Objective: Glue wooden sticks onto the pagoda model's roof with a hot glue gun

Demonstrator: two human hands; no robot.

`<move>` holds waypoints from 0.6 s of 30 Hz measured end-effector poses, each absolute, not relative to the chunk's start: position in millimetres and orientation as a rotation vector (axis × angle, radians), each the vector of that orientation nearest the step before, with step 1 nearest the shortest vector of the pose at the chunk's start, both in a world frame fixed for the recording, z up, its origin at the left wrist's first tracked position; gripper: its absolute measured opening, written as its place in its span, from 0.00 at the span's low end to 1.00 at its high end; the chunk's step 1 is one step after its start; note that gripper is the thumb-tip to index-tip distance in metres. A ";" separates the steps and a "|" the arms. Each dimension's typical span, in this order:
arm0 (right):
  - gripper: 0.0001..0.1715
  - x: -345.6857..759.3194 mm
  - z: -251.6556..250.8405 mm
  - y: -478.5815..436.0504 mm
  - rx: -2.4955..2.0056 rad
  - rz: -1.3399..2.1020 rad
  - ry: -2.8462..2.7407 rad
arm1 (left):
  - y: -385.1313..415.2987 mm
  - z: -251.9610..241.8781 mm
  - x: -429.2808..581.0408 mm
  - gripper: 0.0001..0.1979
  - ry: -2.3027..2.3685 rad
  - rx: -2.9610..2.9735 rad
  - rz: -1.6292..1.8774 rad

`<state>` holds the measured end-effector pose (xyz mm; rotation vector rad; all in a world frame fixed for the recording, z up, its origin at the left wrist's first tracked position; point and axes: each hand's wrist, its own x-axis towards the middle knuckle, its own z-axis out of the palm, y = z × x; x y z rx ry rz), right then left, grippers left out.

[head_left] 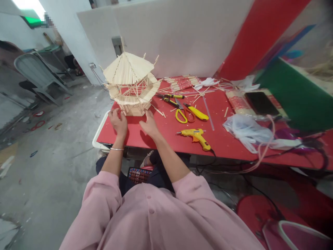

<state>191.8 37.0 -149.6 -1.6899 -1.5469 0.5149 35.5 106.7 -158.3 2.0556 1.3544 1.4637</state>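
Note:
A model pagoda [128, 71] built of thin pale wooden sticks stands upright at the left end of the red table. It has a pointed upper roof, a lower flared roof and a many-sided base. My left hand [118, 123], with a bangle at the wrist, has its fingers bent against the near left corner of that base. At the near right corner, my right hand [149, 124] touches the base with its fingertips. Between them the two hands hold the model from both sides. Some fingertips are hard to make out.
Right of the model lie pliers [170, 100], scissors [180, 114], a yellow cutter [199, 113] and a corded glue gun [195, 135]. Stick bundles [182, 82], a plastic bag [243, 130] and a phone [261, 103] are farther along the red table [163, 133]. A chair [39, 74] stands left.

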 end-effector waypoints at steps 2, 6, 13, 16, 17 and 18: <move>0.36 199.1 -148.6 2.8 -1.657 0.500 -1.606 | 89.3 -158.4 45.9 0.17 1.358 2.083 1.466; 0.15 217.7 -136.7 -47.2 -1.718 0.423 -1.685 | 75.8 -155.8 87.5 0.11 1.088 2.319 1.137; 0.13 254.9 -112.0 -18.4 -2.185 0.121 -1.459 | 101.9 -163.8 144.8 0.08 1.074 2.382 0.702; 0.17 259.7 -107.7 15.5 -2.359 0.112 -1.401 | 105.9 -175.7 144.3 0.11 1.109 2.329 0.591; 0.22 259.7 -107.1 26.9 -2.393 0.130 -1.402 | 105.5 -180.2 141.8 0.15 1.113 2.310 0.566; 0.28 259.3 -106.6 38.3 -2.416 0.161 -1.414 | 104.7 -184.8 139.1 0.18 1.114 2.290 0.547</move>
